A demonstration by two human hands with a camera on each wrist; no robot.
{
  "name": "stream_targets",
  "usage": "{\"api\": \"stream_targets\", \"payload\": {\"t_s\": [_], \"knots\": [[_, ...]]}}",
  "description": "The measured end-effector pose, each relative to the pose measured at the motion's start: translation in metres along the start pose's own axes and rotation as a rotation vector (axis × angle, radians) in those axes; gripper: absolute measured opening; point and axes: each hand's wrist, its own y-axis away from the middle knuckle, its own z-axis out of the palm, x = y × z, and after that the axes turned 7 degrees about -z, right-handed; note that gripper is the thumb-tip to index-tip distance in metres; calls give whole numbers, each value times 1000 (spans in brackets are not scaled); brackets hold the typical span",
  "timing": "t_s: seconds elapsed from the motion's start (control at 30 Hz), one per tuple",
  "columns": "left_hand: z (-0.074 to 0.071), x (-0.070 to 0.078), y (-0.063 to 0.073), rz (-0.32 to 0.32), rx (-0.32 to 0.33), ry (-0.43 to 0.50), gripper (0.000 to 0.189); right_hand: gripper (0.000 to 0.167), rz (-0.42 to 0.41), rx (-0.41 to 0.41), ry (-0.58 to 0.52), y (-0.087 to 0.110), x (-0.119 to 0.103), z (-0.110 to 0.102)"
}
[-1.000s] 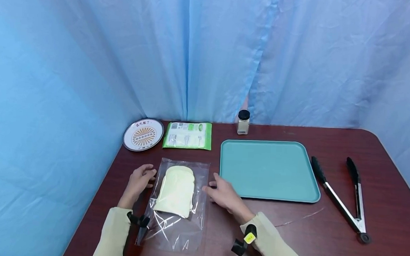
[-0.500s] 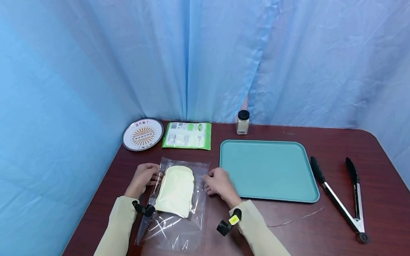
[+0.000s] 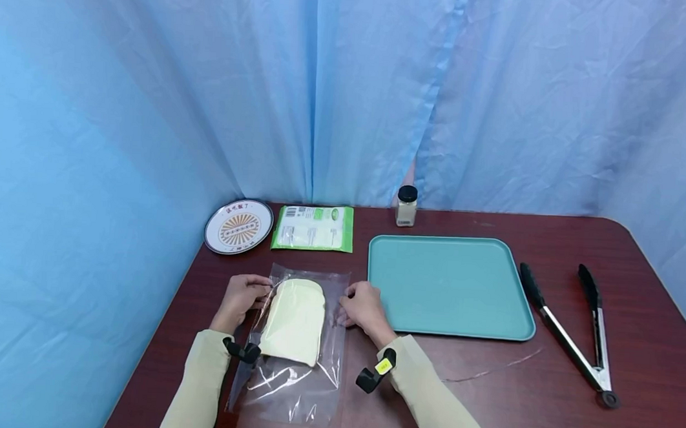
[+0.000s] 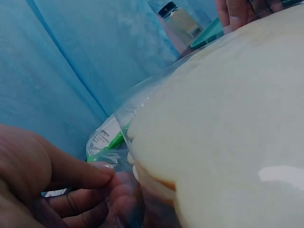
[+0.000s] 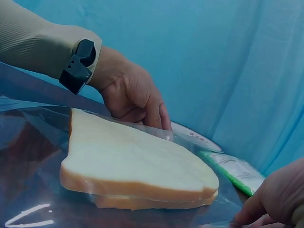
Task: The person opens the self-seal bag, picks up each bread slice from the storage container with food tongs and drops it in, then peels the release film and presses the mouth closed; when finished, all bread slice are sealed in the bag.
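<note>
Slices of white bread (image 3: pixel 294 321), stacked in a clear plastic bag (image 3: pixel 292 399), lie on the left part of the table. In the right wrist view the bread (image 5: pixel 137 156) shows one slice on top of another. My left hand (image 3: pixel 244 299) pinches the bag's left edge near its far end; the left wrist view shows thumb and finger closed on the film (image 4: pixel 114 166). On the opposite side, my right hand (image 3: pixel 366 309) pinches the bag's right edge, its thumb and index fingertip meeting there. The bag stays between both hands, bread untouched by the fingers.
A teal tray (image 3: pixel 447 332) lies right of my right hand, with black-tipped tongs (image 3: pixel 575 346) beyond it. Behind the bag are a patterned plate (image 3: pixel 214 233), a green-and-white packet (image 3: pixel 313 228) and a black-lidded jar (image 3: pixel 406 207). Blue curtains (image 3: pixel 372 93) close off the back and left.
Both hands have moved in to the bag's side edges, and their spread fingers have closed on the film. The bag and bread have hardly shifted.
</note>
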Motion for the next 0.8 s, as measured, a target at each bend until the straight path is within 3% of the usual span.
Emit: {"api": "stream_targets", "payload": {"t_s": [0.27,0.47,0.57,0.8], "knots": [[-2,-1,4,37,31,24,26,16,-23,47,-128,-1,4,1],[-4,1,10,70,63,42,25,17,-67,64,-148,3,4,-4],[-5,4,14,122,83,69,24,16,-98,79,-128,5,0,-8],[-5,19,33,291,126,229,24,12,-202,168,-124,10,-17,-20]]}}
